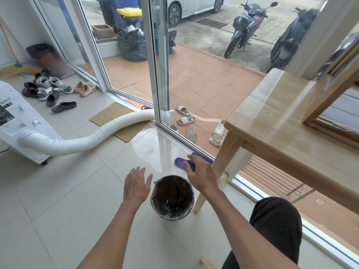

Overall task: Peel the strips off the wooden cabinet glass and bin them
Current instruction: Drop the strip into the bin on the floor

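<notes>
The pale square floor tiles (64, 191) are glossy and mirror the door frame. The small round bin (172, 198) is lined with what looks like thin crinkled plastic, dark and shiny inside. The light wooden table (272, 129) has a smooth, satin top. The ribbed white hose (101, 133) looks like matt plastic; the tan woven doormat (116, 121) is coarse.

Left hand (137, 184) and right hand (201, 174) both outstretched, palms down, fingers spread, holding nothing
</notes>
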